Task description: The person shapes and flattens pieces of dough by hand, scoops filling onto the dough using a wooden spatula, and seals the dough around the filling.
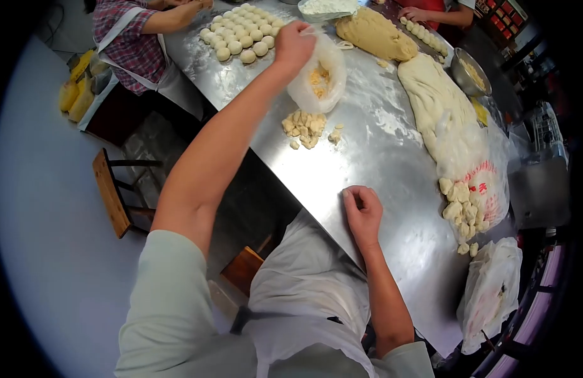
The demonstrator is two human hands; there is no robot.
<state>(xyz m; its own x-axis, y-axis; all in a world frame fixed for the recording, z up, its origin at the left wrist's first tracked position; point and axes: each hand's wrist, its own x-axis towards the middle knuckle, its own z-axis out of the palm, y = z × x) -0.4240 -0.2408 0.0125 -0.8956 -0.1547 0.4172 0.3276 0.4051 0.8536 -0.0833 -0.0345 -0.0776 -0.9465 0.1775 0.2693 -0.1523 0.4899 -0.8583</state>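
Observation:
My left hand [296, 47] is stretched across the steel table, its fingers closed on the rim of a clear plastic bag [335, 63]. Yellow crumbly stuff [319, 80] lies inside the bag. Just in front of the bag is a pile of small dough pieces [304, 128], with a few loose bits [335, 135] beside it. Near the table's front edge rests my right hand [364, 214], its fingers curled in and nothing seen in them.
Rows of round dough balls [244, 31] sit at the back left, near a person in a checked shirt [124, 38]. Large dough masses [373, 33] [439, 107], dough chunks [462, 205], a metal bowl [471, 72] and a plastic bag [491, 290] line the right. Another person's hand [414, 14] is at the back.

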